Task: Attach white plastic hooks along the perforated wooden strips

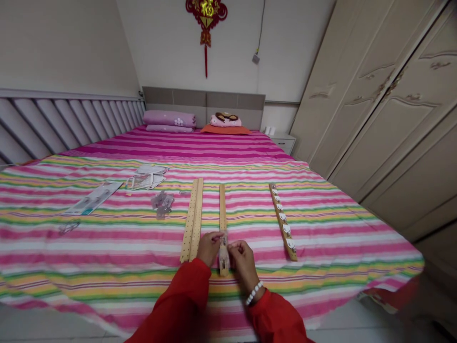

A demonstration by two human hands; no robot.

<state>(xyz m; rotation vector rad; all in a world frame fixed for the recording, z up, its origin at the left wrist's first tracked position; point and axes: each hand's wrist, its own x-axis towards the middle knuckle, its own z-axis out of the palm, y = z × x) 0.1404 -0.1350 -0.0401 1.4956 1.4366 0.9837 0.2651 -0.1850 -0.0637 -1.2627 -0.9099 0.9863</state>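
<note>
Left hand [210, 247] with thumb and forefinger pinching the upper end of a small clear packet [224, 259], which lies on the near part of a narrow wooden strip [223, 205]; right hand [243, 261], white beads at its wrist, has fingertips drawn together at the strip's right edge, grip cannot be told. Just left, two perforated strips [196, 209] side by side; well to the right, a strip with white hooks [283, 219]. Farther left on the striped cloth [328, 228], small packets [163, 204] in a heap.

The piece [223, 240] between the hands [243, 259] is too small to identify; the top edge crops the red ornament [207, 8].
</note>
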